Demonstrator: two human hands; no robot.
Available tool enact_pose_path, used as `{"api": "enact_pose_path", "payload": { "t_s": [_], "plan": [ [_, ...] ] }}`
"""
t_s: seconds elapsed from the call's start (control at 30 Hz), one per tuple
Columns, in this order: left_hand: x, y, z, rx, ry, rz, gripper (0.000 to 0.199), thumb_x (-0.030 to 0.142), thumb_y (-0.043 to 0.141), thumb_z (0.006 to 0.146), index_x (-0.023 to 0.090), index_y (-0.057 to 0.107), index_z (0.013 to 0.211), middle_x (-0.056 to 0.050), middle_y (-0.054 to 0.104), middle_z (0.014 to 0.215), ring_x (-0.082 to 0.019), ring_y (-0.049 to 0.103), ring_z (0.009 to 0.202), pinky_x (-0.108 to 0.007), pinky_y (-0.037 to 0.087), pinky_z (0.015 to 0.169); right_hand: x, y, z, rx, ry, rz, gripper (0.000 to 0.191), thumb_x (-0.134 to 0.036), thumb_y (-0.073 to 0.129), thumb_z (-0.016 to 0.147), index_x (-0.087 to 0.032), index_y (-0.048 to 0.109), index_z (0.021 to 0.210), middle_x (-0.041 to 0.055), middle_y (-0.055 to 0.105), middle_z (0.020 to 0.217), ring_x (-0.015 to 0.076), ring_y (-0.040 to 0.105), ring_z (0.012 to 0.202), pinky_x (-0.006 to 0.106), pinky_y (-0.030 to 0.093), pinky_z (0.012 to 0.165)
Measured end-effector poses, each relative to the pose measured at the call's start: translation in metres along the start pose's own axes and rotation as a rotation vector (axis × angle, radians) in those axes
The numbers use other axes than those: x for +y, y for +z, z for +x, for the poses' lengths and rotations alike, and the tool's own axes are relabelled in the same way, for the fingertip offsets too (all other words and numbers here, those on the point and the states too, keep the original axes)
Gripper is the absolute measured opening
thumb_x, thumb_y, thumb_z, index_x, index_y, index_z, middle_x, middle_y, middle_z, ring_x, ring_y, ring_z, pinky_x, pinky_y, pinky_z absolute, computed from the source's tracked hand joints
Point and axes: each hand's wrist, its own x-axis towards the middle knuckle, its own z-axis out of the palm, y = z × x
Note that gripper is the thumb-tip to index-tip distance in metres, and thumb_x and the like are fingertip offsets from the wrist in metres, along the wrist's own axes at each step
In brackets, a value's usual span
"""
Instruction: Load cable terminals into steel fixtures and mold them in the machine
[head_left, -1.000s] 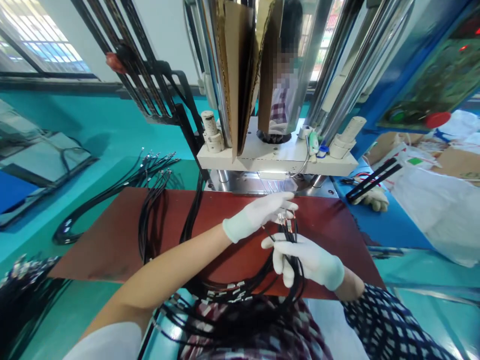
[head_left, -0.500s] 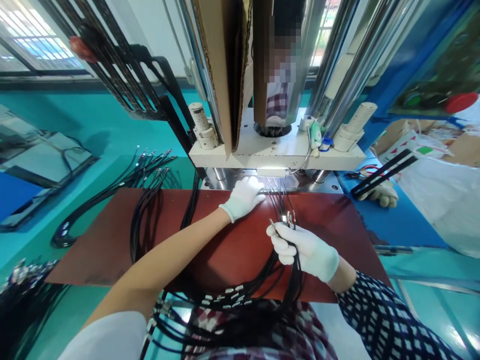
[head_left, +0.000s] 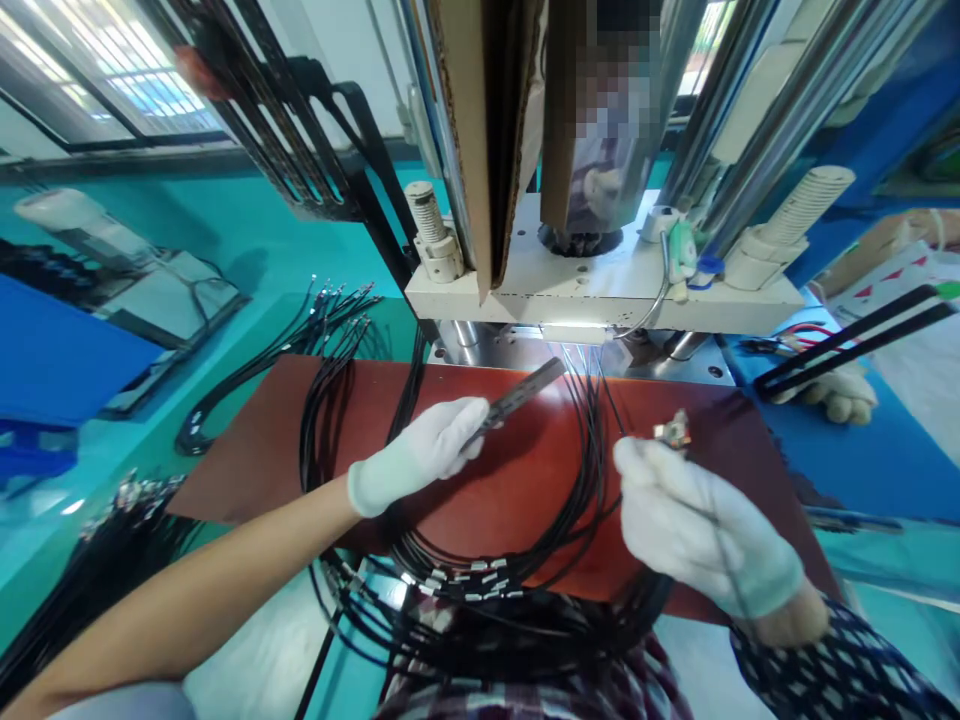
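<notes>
Left hand (head_left: 424, 455), gloved: fingers closed round the near end of a dark bar (head_left: 525, 392), raised at a slant, far tip just beside the thin black strands (head_left: 589, 450). Contact there: cannot tell. Right hand (head_left: 697, 515), gloved: thumb and forefinger pressed together on a bunch of cable ends (head_left: 673, 432), metal tips poking out over the right part of the desk (head_left: 480, 500). Strands run from beneath the press plate (head_left: 510, 308), curving towards the near edge, where a coil with silvery pieces (head_left: 472, 578) lies.

Risks, my judgement:
- Bar swung right could snag the strands and tug them out of line under the plate.
- Coil's weight at the near edge could drag the cable ends from a light pinch, or skew their tips.
- Fingers under the plate would be crushed if it came down; the gap is low.

Unclear: far ends of the strands, lost in glare and under the plate. Cable ends blurred; number not countable. Bar's near end covered by the left glove. Lower coil partly out of sight at the near edge.
</notes>
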Motion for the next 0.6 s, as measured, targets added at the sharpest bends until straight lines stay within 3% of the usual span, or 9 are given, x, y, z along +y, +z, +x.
{"api": "enact_pose_path", "payload": {
  "t_s": [0.1,0.2,0.27,0.37,0.6],
  "plan": [
    [0.021,0.026,0.023,-0.301,-0.056,-0.547,0.050,0.059,0.031,0.098,0.015,0.056,0.093,0.003,0.050,0.057,-0.009,0.042,0.041,-0.023,0.034,0.046,-0.005,0.006,0.009,0.078,-0.055,-0.072,0.026,-0.048,0.063,0.091,-0.023,0.060,0.083,-0.0130,0.030,0.033,0.0045,0.021,0.024,0.015,0.021,0.029],
    [0.025,0.055,0.049,-0.408,0.012,-0.781,0.050,0.060,0.043,0.094,0.015,0.052,0.077,-0.001,0.054,0.060,-0.010,0.050,0.048,-0.023,0.041,0.050,0.010,-0.004,0.025,0.270,-0.036,-0.447,0.032,-0.049,0.067,0.086,-0.017,0.066,0.084,-0.0022,0.060,0.053,0.0075,0.050,0.040,0.019,0.039,0.041],
    [0.018,0.070,0.060,-0.419,0.069,-0.822,0.055,0.063,0.041,0.094,0.016,0.047,0.065,0.001,0.048,0.053,-0.010,0.049,0.046,-0.023,0.039,0.048,0.023,-0.011,0.033,0.330,0.003,-0.640,0.034,-0.048,0.068,0.085,-0.013,0.068,0.082,0.0038,0.067,0.065,0.0104,0.058,0.051,0.022,0.046,0.051],
    [0.007,0.081,0.065,-0.378,0.063,-0.842,0.057,0.064,0.038,0.095,0.017,0.044,0.062,0.003,0.043,0.050,-0.009,0.045,0.040,-0.022,0.033,0.041,0.035,-0.014,0.038,0.374,0.032,-0.768,0.027,-0.040,0.065,0.085,-0.014,0.069,0.079,0.0022,0.064,0.062,0.0106,0.055,0.054,0.024,0.047,0.057],
    [0.009,0.080,0.057,-0.276,0.022,-0.894,0.047,0.057,0.041,0.097,0.018,0.042,0.070,0.005,0.042,0.056,-0.006,0.039,0.043,-0.021,0.030,0.042,0.036,-0.006,0.043,0.392,0.089,-0.881,0.022,-0.033,0.058,0.087,-0.016,0.066,0.075,-0.0004,0.060,0.057,0.0098,0.053,0.051,0.022,0.043,0.052]
  ]
}}
